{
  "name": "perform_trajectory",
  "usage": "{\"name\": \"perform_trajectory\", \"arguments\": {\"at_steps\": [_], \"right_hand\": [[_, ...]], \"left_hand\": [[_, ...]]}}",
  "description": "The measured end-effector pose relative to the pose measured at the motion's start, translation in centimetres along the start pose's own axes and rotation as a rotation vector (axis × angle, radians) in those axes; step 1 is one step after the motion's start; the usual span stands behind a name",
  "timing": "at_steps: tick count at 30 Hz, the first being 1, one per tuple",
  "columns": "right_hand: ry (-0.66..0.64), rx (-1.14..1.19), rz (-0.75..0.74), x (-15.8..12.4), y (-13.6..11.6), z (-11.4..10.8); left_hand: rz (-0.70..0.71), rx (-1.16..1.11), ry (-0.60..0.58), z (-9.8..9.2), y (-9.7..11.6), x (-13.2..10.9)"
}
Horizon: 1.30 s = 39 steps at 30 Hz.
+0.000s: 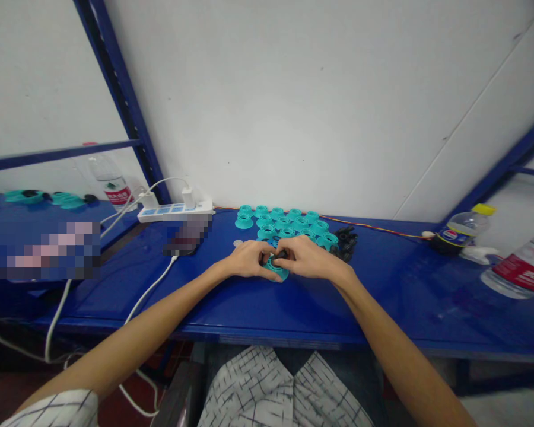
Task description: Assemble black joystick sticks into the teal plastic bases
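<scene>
Two hands (244, 260) clasp a flat teal spool (276, 271), black peg (281, 255) slanting right.

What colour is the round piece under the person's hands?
Turquoise: the round piece shows best in the head view, the only view here.

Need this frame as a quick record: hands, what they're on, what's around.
left hand: on teal spool, at its left
right hand: gripping black piece at the spool's centre
nearby: more teal spools; black parts
surface: blue bench
rest: power strip; Pepsi bottle; water bottle
</scene>
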State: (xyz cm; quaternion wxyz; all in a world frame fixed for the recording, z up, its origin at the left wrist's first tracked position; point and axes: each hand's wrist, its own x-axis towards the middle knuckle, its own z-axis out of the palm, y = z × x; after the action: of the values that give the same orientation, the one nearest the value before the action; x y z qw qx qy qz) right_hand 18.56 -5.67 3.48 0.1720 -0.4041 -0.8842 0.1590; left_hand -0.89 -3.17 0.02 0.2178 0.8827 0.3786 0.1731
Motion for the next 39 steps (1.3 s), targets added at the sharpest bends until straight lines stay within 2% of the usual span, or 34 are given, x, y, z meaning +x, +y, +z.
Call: {"name": "perform_trajectory", "arguments": {"at_steps": [4, 11, 16, 21, 28, 34, 39], "right_hand": [[0.023, -0.012, 0.010, 0.1, 0.1, 0.3], [0.033, -0.042, -0.034, 0.0, 0.4, 0.4], [-0.011, -0.023, -0.058, -0.2, 0.2, -0.2], [-0.077, 0.069, -0.037, -0.2, 0.2, -0.6], [-0.139, 0.267, -0.027, 0.1, 1.4, -0.2], [-0.144, 0.280, -0.024, 0.2, 1.5, -0.2], [-0.232, 0.398, -0.008, 0.3, 1.8, -0.2]], "left_hand": [[0.007, 0.077, 0.039, 0.3, 0.2, -0.1], [-0.031, 0.102, 0.036, 0.4, 1.0, -0.3], [-0.050, 0.120, 0.038, 0.5, 1.2, -0.4], [-0.033, 0.103, 0.050, 0.7, 0.8, -0.2], [-0.016, 0.087, 0.036, 0.8, 0.6, 0.0], [-0.010, 0.099, 0.035, 0.8, 0.4, 0.0], [-0.001, 0.093, 0.034, 0.8, 0.6, -0.1]]}}
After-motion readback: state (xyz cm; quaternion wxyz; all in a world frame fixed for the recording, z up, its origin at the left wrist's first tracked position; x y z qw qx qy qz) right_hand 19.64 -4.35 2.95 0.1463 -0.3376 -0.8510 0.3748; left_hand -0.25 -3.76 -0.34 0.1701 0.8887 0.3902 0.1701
